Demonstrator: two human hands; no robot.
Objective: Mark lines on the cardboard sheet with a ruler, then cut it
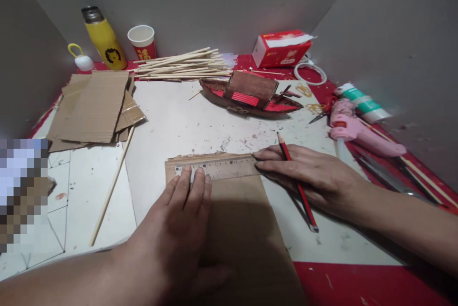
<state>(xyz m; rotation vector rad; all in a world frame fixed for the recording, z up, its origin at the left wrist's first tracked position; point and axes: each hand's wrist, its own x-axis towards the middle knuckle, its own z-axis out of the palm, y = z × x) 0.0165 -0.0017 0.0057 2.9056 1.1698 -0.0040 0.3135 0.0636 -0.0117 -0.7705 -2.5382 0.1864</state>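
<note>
A clear ruler (229,168) lies across the top end of a brown cardboard piece (246,215), just below its torn edge. My left hand (179,220) lies flat, its fingertips pressing on the ruler's left part. At the ruler's right end, the fingertips of my right hand (311,172) touch it. A red and black pencil (297,184) is tucked between the fingers of that hand, its sharpened tip pointing up and away. Beyond the hands stands a brown model boat (250,96) with a curved roof and red inside.
Cardboard sheets (89,106) and a wooden stick (112,187) lie left. Behind are a yellow bottle (103,41), a paper cup (142,41), a pile of sticks (182,65) and a red tissue pack (282,48). A pink glue gun (361,132) lies right.
</note>
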